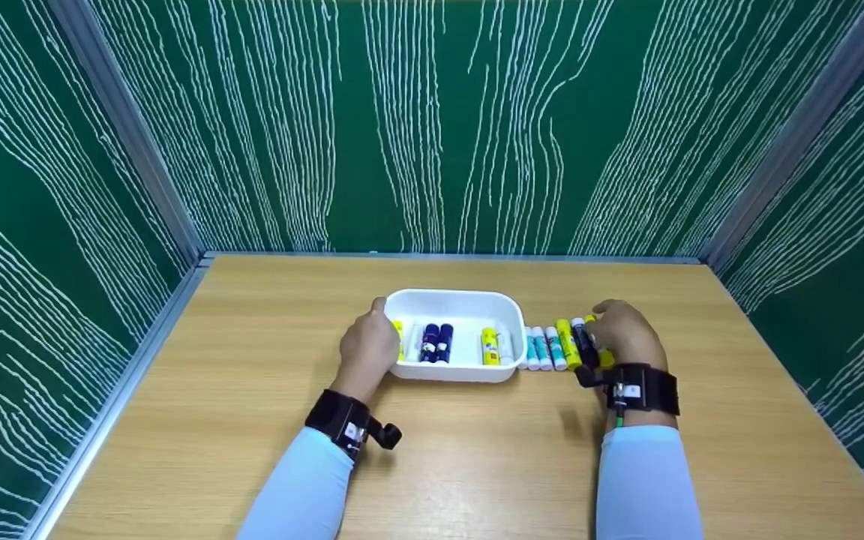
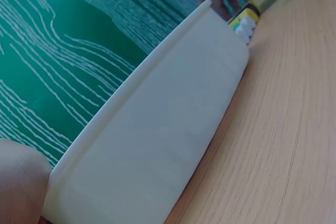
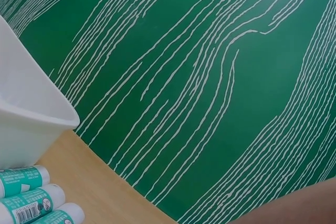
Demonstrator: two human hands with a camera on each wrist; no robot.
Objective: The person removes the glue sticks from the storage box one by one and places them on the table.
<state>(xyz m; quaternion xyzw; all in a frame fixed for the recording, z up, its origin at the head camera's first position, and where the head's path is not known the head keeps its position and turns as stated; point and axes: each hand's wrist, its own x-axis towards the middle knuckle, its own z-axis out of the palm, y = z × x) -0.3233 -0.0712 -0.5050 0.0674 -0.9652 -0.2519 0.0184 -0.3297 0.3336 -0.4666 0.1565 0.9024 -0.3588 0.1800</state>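
Observation:
A white plastic tray [image 1: 458, 371] sits on the table, with dark blue glue sticks [image 1: 444, 343], yellow glue sticks [image 1: 490, 346] and whitish ones lying in it. My left hand [image 1: 370, 343] grips the tray's left end at the rim; its fingers are partly hidden. Against the tray's right side runs a row of glue sticks with teal labels [image 1: 555, 349], then a yellow one [image 1: 568, 343] and a dark one [image 1: 583, 341]. At the row's right end my right hand [image 1: 627, 334] holds a yellow glue stick [image 1: 606, 358], mostly covered by the hand.
The wooden table [image 1: 462, 457] extends around the tray. Green panels with white wavy lines [image 1: 462, 150] stand at the back and both sides, joined by grey metal posts [image 1: 132, 135].

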